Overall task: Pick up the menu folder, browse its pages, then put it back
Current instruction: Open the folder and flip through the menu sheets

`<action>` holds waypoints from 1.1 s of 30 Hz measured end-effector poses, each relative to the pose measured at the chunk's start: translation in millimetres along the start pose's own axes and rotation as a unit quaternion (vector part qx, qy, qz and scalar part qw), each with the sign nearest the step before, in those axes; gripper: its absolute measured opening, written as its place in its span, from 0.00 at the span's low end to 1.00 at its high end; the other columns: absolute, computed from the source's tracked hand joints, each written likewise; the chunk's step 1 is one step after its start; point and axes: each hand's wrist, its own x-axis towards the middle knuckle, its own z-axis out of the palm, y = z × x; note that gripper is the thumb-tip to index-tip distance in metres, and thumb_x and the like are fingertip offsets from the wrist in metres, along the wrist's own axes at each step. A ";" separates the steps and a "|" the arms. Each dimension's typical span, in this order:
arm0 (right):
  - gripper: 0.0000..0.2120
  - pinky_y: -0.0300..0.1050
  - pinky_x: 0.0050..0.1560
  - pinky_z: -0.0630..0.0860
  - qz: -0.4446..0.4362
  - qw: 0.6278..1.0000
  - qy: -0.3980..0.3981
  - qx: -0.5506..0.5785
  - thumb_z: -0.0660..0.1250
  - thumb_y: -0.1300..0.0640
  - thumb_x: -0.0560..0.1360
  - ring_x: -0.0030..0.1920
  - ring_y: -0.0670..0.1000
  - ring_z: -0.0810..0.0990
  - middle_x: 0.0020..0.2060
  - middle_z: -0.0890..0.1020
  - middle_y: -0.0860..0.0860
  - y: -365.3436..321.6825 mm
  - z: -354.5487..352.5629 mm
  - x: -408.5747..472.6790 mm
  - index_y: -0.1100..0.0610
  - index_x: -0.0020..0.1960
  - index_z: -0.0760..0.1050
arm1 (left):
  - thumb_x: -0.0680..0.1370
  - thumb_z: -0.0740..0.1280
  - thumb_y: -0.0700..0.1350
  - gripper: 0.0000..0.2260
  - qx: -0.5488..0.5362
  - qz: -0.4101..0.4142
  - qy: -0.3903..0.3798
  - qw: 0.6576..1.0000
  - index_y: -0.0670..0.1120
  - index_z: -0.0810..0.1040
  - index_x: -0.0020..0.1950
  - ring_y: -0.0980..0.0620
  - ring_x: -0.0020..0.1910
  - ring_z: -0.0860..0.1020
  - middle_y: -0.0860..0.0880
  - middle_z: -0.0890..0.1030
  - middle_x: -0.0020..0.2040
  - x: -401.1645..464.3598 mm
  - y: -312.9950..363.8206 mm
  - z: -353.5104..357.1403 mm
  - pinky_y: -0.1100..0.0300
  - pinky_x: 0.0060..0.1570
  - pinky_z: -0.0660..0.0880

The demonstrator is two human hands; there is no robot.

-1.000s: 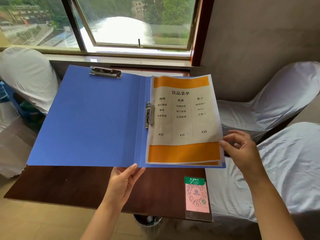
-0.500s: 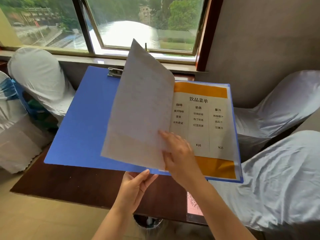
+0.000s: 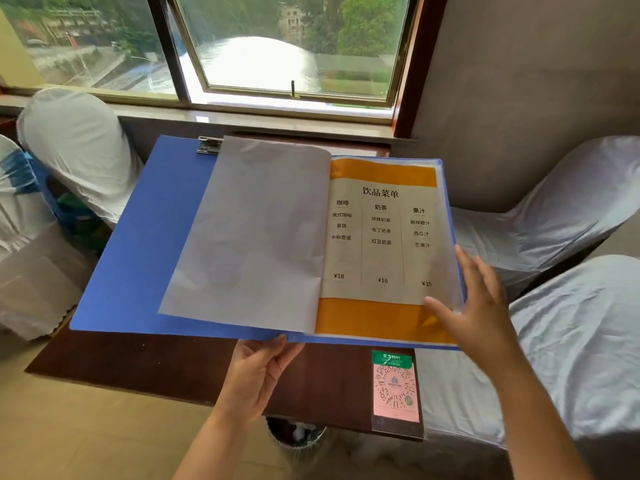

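Far L: two chairs w/ white covers [image 3: 79, 147], one behind the other, near the window [image 3: 277, 46].

Blue menu folder [image 3: 138, 244] lies open, held up above dark wood table [image 3: 138, 365], tilted slightly twd camera. Metal clip [image 3: 209, 146] at top edge of L cover, partly hidden by paper.

Turned page [image 3: 256, 233] lies blank side up across L cover, flat, faint show-through only.

L hand [image 3: 258, 370] grips folder's near edge around the spine, thumb on top, fingers underneath, closed on it.

Centre-R: menu page [image 3: 381, 237] faces up, orange bands top & bottom, three columns of Chinese text, prices ¥18, ¥16, ¥15.

QR code card [image 3: 394, 386] lies on table's near R corner, green header, pink body, below folder.

Waste bin [image 3: 294, 434] under table, only partly seen.

R hand [image 3: 474, 306] open, fingers spread, at page's lower R corner; thumb on the orange band, fingertips along the R edge. Not gripping anything.

Far R: two more white-covered chairs [image 3: 554, 220] by grey wall.
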 end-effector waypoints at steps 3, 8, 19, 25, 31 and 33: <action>0.38 0.56 0.54 0.77 0.068 0.963 -0.169 0.198 0.70 0.61 0.71 0.60 0.56 0.76 0.64 0.71 0.52 21.3 -18.7 -2.4 0.37 0.70 0.54 | 0.69 0.63 0.30 0.14 -0.008 -0.001 0.002 1.000 0.44 0.80 0.49 0.45 0.48 0.83 0.44 0.85 0.45 -2.0 0.4 -0.9 0.54 0.40 0.82; 0.25 0.52 0.51 0.80 0.035 0.959 -0.160 0.230 0.68 0.67 0.71 0.53 0.51 0.81 0.56 0.79 0.52 37.8 -23.9 -7.8 0.45 0.63 0.72 | 0.69 0.64 0.30 0.14 -0.005 -0.001 0.013 1.000 0.43 0.79 0.49 0.46 0.48 0.83 0.45 0.86 0.44 -7.1 1.7 -2.5 0.55 0.39 0.81; 0.05 0.37 0.45 0.79 -0.027 0.987 -0.017 0.157 0.70 0.66 0.70 0.49 0.57 0.80 0.47 0.79 0.55 20.0 -9.8 -15.0 0.58 0.44 0.79 | 0.69 0.63 0.31 0.16 0.002 0.011 0.003 1.000 0.47 0.83 0.47 0.47 0.48 0.83 0.46 0.86 0.45 -15.8 8.8 -5.3 0.56 0.41 0.81; 0.04 0.44 0.46 0.79 -0.077 0.992 0.043 0.093 0.70 0.60 0.69 0.56 0.58 0.75 0.58 0.75 0.57 -3.2 -18.0 -24.3 0.57 0.44 0.79 | 0.69 0.63 0.30 0.16 0.010 0.014 0.004 1.000 0.46 0.80 0.52 0.47 0.48 0.83 0.46 0.85 0.45 -16.8 11.6 -7.1 0.56 0.41 0.81; 0.09 0.41 0.47 0.81 -0.074 0.887 -0.027 0.454 0.62 0.51 0.75 0.52 0.48 0.82 0.48 0.85 0.41 -45.0 -24.8 -31.3 0.42 0.52 0.76 | 0.69 0.63 0.30 0.15 0.013 0.008 -0.019 1.000 0.44 0.80 0.51 0.46 0.47 0.84 0.45 0.85 0.44 -13.9 7.5 -6.8 0.55 0.40 0.81; 0.13 0.43 0.47 0.81 -0.046 0.850 -0.054 0.521 0.56 0.55 0.78 0.52 0.50 0.82 0.51 0.85 0.48 -54.9 -15.3 -33.1 0.46 0.60 0.72 | 0.69 0.63 0.30 0.15 0.020 0.007 -0.025 0.999 0.44 0.81 0.49 0.46 0.47 0.84 0.45 0.86 0.44 -13.4 7.8 -2.9 0.55 0.40 0.81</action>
